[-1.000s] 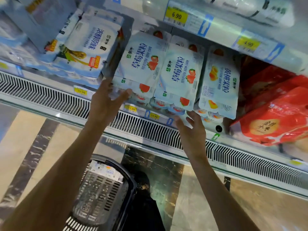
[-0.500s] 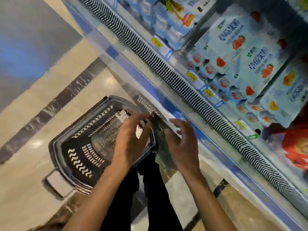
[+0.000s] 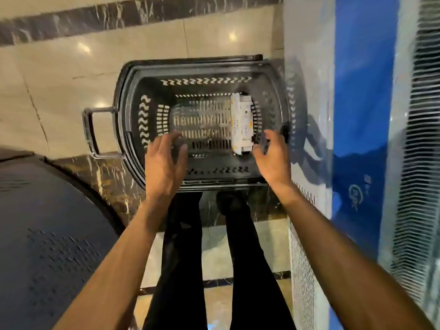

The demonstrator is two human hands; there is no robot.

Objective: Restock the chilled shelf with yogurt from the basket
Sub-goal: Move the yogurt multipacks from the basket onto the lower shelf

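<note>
on the floor at the foot of the chiller, the basket (image 3: 128,108) sits hard against the cabinet's blue base panel (image 3: 357,120), probably so each lift to the shelf is short; the shelf itself is out of view here

the yogurt pack (image 3: 241,125) lies on its side on the slatted bottom of the basket, at the end nearest the cabinet, its long edge running along the basket's end wall

the left hand (image 3: 165,163) hovers over the near left part of the basket with its fingers (image 3: 162,146) spread and loosely bent, holding nothing

the right hand (image 3: 271,160) is over the near right corner, fingers apart and slightly curled, tips just beside the near end of the pack; blur makes it hard to say whether they touch it, but nothing is pinched

my reading is that both hands come in wide apart to take the pack by its two ends, since it is long and floppy-looking

the person's two legs in dark trousers (image 3: 183,246) stand just behind the basket

count: one basket, one yogurt pack in it, two bare hands, one metal handle (image 3: 88,129) folded out on the left side, and one dark bar (image 3: 238,57) along the far rim, maybe a second handle

with one pack showing in the basket, the restock looks close to done
</note>
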